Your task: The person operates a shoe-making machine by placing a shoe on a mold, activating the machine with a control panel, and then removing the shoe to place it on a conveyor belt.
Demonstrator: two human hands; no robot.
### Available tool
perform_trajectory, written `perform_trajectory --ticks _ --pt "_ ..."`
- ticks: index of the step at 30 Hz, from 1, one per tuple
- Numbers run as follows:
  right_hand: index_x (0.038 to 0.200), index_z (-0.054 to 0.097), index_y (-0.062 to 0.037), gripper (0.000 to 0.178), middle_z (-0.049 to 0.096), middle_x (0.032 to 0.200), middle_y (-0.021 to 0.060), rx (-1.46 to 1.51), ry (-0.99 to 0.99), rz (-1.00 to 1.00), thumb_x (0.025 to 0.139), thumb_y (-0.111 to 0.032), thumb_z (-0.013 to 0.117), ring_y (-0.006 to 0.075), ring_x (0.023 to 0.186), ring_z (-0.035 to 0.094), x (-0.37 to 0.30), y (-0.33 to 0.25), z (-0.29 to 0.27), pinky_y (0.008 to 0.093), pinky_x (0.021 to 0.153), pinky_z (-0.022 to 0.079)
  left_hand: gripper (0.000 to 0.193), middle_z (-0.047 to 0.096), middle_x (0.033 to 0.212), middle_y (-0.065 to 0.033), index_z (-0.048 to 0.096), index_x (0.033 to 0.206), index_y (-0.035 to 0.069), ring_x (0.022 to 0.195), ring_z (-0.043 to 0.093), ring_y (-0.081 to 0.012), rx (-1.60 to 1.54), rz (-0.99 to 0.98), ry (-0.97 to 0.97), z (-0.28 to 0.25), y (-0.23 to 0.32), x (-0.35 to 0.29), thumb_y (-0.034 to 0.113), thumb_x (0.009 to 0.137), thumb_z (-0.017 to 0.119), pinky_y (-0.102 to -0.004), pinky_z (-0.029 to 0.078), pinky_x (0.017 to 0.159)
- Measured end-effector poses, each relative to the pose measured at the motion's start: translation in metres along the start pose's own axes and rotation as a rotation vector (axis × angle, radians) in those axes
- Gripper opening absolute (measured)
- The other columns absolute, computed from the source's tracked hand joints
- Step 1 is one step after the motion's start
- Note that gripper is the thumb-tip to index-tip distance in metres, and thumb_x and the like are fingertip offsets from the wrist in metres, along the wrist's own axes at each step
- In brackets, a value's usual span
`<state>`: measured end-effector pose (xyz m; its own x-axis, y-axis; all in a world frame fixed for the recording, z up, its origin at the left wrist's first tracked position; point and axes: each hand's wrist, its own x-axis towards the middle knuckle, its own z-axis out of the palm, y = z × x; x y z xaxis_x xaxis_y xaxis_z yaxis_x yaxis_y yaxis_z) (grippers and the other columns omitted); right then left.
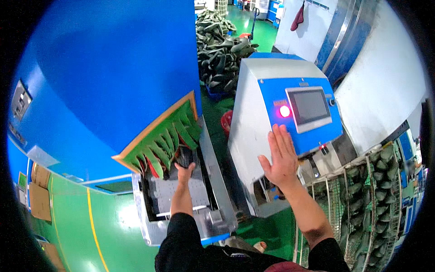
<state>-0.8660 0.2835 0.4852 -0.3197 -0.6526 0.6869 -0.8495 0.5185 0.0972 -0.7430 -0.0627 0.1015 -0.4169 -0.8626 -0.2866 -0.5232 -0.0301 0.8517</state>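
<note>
My left hand (185, 171) reaches to the mouth of a blue machine (122, 68), under a curtain of green and red strips (167, 140). Its fingers are around a dark piece (184, 156) that looks like a shoe sole, partly hidden by the strips. Below lies a light perforated conveyor bed (181, 192) in a metal frame. My right hand (282, 158) is raised with fingers stretched out and holds nothing. It is in front of a blue and white control cabinet (249, 113), just below a glowing red button (284, 111) and a dark touchscreen (310, 108).
A big heap of dark shoe soles (219, 50) lies on the floor beyond. At right stands a wire rack (344, 213) filled with rows of soles. Cardboard boxes (40, 199) sit far left by a yellow floor line (93, 226). A red basket (226, 121) stands behind the cabinet.
</note>
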Motion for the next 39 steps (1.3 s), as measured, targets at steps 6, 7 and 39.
perform_trajectory --ticks 6,7,39 --pt "0.102 0.073 -0.0012 0.039 0.06 0.134 0.0231 -0.069 0.06 -0.015 0.095 -0.033 0.051 0.0362 0.129 0.055 -0.006 0.007 0.03 0.0466 0.112 0.039 0.114 0.066 0.109 -0.0252 0.013 0.159 0.015 0.102 0.065 -0.0452 0.279 0.073 0.172 0.023 -0.01 -0.009 0.037 0.071 0.083 -0.0489 0.052 0.089" --pt "0.101 0.073 -0.0015 0.04 0.061 0.133 0.0231 -0.047 0.077 -0.028 0.094 -0.034 0.051 0.036 0.129 0.055 -0.003 0.002 0.029 0.0463 0.112 0.039 0.113 0.066 0.11 -0.0254 0.014 0.159 0.015 0.102 0.064 -0.0453 0.229 0.113 0.167 0.011 -0.026 -0.002 0.036 0.071 0.083 -0.0492 0.052 0.089" --pt "0.108 0.07 0.0049 0.038 0.04 0.151 0.0277 0.249 0.11 -0.156 0.082 -0.021 0.063 0.0425 0.142 0.037 -0.012 0.013 0.026 0.0517 0.117 0.03 0.068 0.038 0.145 -0.035 0.031 0.155 0.017 0.131 0.044 -0.0483 0.917 0.125 0.622 0.032 -0.091 -0.408 0.017 0.093 0.059 -0.0535 0.041 0.103"
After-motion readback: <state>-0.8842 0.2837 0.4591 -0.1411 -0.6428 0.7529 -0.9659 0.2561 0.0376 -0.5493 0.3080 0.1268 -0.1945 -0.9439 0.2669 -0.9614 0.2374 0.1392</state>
